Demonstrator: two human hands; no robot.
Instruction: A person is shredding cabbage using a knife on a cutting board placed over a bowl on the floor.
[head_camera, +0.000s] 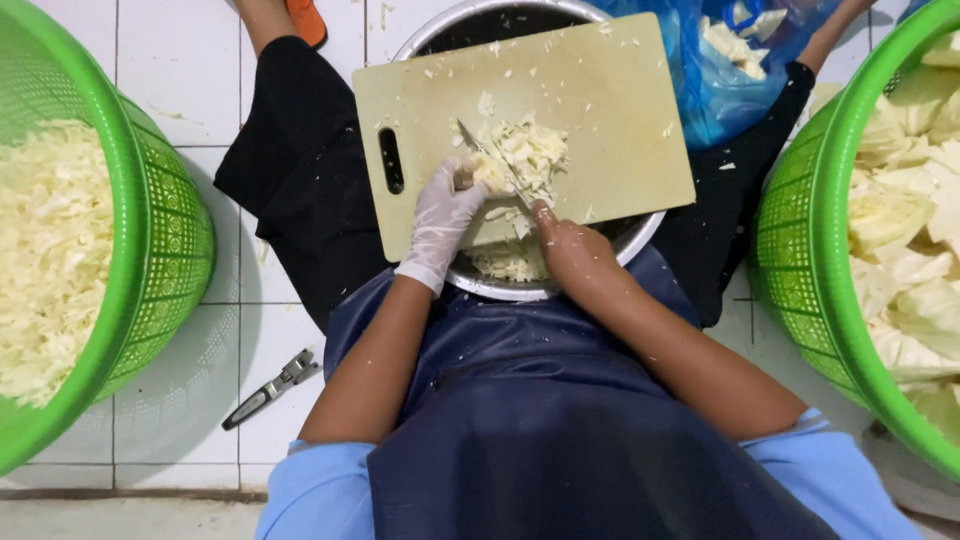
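Light, loose, springy cabbage (520, 155) heaped mid cutting board (620, 120); best pinned from above. Gloved left hand (440, 215) curled over its near edge, right hand (570, 245) clenched round knife (490, 160) handle.

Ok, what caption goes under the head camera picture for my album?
Gloved left hand steadies cabbage while right hand slices with a knife.

A pale plastic cutting board (600, 120) is laid across a round steel bowl (500, 285). Chopped cabbage (525, 150) is heaped on the board. Green mesh baskets (160, 240) are set at left and right; a small metal tool (270, 388) lies on the tiled floor (180, 80).
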